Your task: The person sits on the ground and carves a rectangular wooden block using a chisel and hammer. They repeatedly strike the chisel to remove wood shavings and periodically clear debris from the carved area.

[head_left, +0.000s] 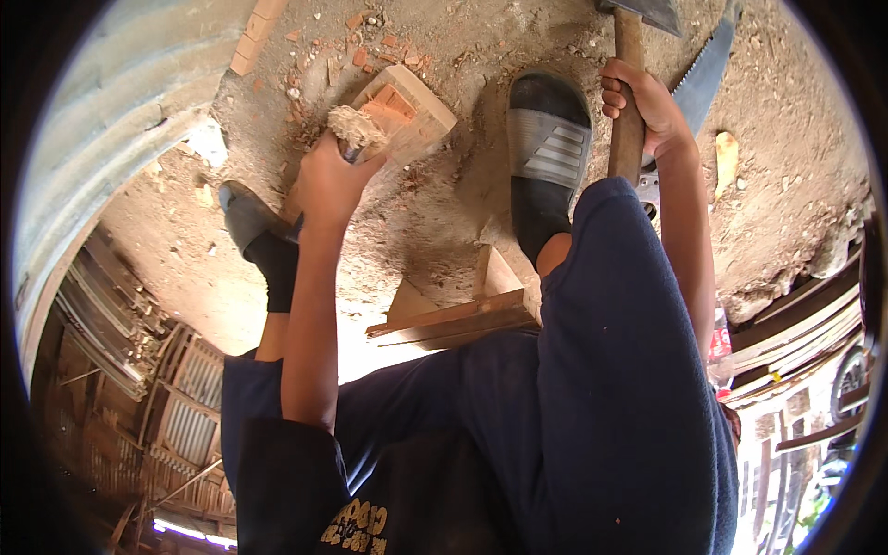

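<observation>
My left hand (328, 185) is closed round a chisel whose wooden handle end (356, 127) is frayed into a pale, splintered mop. A dark metal band shows just under the fraying, and the hand hides most of the tool. Beside it on the ground, a wooden block (427, 113) has a reddish recess cut into its upper face. My right hand (652, 106) grips the thick wooden handle of a hatchet-like tool (628, 46). Its dark metal head (655, 11) is partly cut off by the top edge. Under my right forearm lies a handsaw (710, 69), its handle partly covered.
My sandalled feet (550, 139) stand on the dirt floor, among wood chips and reddish fragments (361, 55). A low wooden seat (453, 319) is near my thighs. Corrugated metal sheeting (120, 102) curves along the left. A plastic bottle (720, 356) stands beside my right thigh.
</observation>
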Action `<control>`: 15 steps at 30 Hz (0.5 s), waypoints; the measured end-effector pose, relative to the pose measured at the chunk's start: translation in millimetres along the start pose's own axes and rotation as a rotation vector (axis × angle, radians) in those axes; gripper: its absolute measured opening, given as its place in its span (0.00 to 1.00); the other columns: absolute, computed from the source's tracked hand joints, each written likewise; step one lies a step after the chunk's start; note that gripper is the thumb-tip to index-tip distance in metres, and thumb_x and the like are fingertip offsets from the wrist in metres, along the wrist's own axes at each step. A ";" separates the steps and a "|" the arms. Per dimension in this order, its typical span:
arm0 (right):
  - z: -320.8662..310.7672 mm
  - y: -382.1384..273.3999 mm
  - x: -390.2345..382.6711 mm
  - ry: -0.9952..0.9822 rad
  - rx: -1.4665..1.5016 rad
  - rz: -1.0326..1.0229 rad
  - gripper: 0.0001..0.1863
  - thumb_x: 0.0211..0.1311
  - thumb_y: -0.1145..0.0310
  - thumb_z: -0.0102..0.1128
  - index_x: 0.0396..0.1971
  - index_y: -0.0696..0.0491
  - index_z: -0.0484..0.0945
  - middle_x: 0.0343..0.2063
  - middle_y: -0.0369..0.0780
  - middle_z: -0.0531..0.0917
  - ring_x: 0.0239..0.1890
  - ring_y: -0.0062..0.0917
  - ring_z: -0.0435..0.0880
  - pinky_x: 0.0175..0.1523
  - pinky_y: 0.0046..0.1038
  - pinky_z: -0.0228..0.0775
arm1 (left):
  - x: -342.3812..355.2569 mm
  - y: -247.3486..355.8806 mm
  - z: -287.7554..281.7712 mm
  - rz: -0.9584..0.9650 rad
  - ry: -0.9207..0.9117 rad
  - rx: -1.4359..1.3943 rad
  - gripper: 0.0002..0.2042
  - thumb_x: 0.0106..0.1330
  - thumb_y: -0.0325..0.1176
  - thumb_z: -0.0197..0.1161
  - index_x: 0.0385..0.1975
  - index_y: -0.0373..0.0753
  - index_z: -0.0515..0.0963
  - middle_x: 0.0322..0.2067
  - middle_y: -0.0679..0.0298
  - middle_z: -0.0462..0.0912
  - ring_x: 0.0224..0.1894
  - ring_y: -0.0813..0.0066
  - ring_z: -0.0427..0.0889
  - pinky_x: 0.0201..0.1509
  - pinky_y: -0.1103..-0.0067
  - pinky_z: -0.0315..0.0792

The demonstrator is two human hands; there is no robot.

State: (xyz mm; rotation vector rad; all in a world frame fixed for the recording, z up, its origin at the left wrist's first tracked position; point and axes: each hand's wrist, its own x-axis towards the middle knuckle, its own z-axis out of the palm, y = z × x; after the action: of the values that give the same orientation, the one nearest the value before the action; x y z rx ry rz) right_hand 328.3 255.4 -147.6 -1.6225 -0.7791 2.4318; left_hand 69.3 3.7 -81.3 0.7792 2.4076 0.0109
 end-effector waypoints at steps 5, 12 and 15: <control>-9.0 1.4 2.5 -0.048 0.015 -0.026 0.07 0.58 0.73 0.57 0.26 0.54 0.68 0.19 0.32 0.70 0.17 0.15 0.67 0.24 0.21 0.61 | 4.6 0.0 0.0 0.153 0.077 0.163 0.23 0.45 0.46 0.76 0.34 0.33 0.81 0.26 0.51 0.85 0.29 0.55 0.86 0.36 0.68 0.79; -7.9 3.4 1.7 -0.017 0.001 -0.046 0.07 0.60 0.71 0.56 0.24 0.52 0.69 0.18 0.30 0.69 0.17 0.13 0.66 0.23 0.19 0.60 | 15.6 71.3 -3.5 0.144 -0.001 0.153 0.24 0.47 0.49 0.76 0.31 0.33 0.81 0.24 0.55 0.85 0.27 0.63 0.86 0.35 0.69 0.79; -7.0 5.7 4.0 -0.006 -0.033 -0.037 0.07 0.60 0.71 0.57 0.24 0.52 0.70 0.18 0.30 0.69 0.17 0.13 0.67 0.23 0.19 0.60 | 21.9 80.9 -15.3 0.178 -0.010 -0.098 0.22 0.50 0.49 0.75 0.30 0.34 0.81 0.22 0.58 0.83 0.24 0.70 0.82 0.31 0.74 0.77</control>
State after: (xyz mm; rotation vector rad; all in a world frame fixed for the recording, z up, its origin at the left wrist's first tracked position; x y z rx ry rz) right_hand 333.8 254.3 -155.7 -1.5974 -0.8470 2.4124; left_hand 89.7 85.0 -65.8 0.9420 2.3024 0.1941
